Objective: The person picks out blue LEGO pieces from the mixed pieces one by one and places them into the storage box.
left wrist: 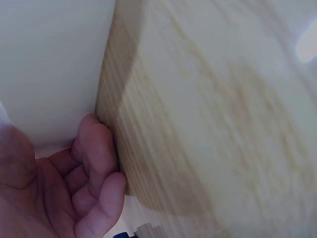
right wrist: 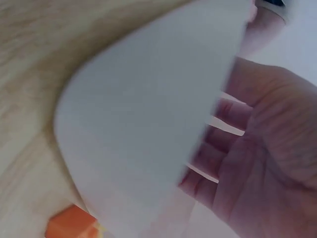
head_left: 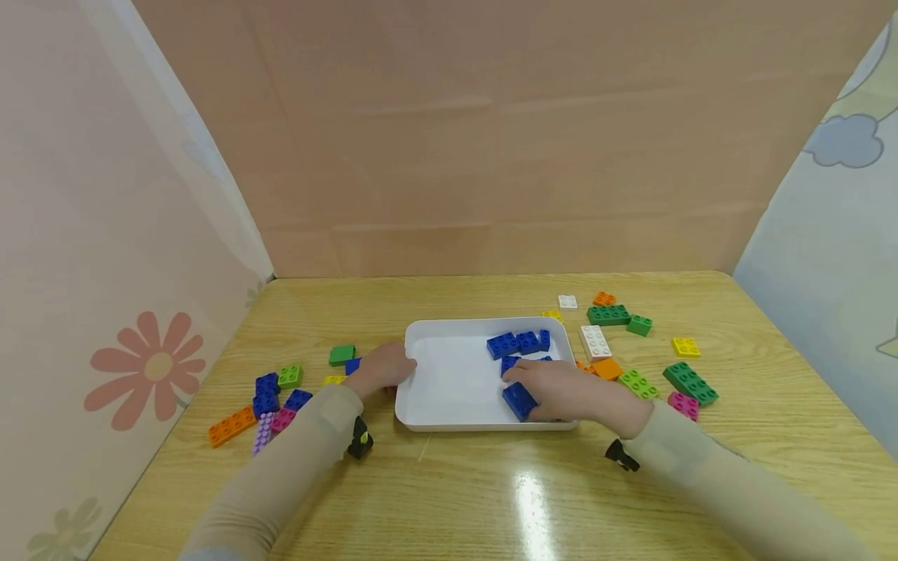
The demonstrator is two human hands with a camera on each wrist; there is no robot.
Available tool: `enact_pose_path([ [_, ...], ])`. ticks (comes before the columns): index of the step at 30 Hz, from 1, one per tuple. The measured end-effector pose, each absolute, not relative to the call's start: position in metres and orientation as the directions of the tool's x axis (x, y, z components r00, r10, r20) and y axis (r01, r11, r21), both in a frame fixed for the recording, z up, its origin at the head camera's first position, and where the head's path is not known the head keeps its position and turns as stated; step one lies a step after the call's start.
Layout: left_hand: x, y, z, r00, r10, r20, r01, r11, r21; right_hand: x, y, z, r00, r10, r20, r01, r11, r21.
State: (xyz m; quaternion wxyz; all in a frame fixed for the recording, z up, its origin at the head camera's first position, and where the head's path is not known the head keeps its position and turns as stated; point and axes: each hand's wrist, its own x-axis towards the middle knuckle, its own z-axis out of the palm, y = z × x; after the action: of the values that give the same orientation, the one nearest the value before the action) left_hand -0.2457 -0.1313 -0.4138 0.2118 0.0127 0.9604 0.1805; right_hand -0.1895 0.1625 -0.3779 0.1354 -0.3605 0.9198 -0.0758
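A white tray [head_left: 449,428] lies on the wooden table. At its left end, my left hand [head_left: 382,368] grips the rim, thumb over the edge. The left wrist view shows that hand's curled fingers [left wrist: 99,148] against the tray's outer wall. Over the tray's right side reaches my right hand [head_left: 554,387], holding a dark blue toy brick [head_left: 517,402] between thumb and fingers. Several more blue bricks [head_left: 502,345] lie in the tray near its right end, some partly hidden by this hand. In the right wrist view, the tray wall [right wrist: 138,114] covers its fingertips.
Left of the tray lie loose bricks, among them an orange one [head_left: 232,426], a lilac one [head_left: 263,433] and a green one [head_left: 342,355]. Right of it are more, including a white brick [head_left: 595,343], a dark green one [head_left: 691,382] and a pink one [head_left: 684,405].
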Motion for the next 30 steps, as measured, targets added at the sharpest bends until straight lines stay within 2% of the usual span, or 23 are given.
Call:
enact_pose_path([
  [8, -0.246, -0.132, -0.413, -0.91, 0.106, -0.4, -0.047, 0.934, 0.355, -0.192, 0.177, -0.363, -0.784, -0.616, -0.082, -0.571, 0.766, -0.294],
  [14, -0.245, -0.132, -0.414, -0.911, 0.098, -0.4, -0.057, 0.932, 0.358, -0.199, 0.189, -0.361, -0.87, -0.493, 0.009, -0.475, 0.835, -0.279],
  [21, -0.244, -0.131, -0.414, -0.908, 0.093, -0.408, -0.068, 0.929, 0.363, -0.208, 0.202, -0.359, -0.944, -0.32, -0.085, -0.278, 0.906, -0.32],
  [30, -0.246, -0.131, -0.412, -0.904, 0.084, -0.42, -0.08, 0.93, 0.358, -0.213, 0.212, -0.369, -0.954, -0.207, -0.218, -0.136, 0.944, -0.301],
])
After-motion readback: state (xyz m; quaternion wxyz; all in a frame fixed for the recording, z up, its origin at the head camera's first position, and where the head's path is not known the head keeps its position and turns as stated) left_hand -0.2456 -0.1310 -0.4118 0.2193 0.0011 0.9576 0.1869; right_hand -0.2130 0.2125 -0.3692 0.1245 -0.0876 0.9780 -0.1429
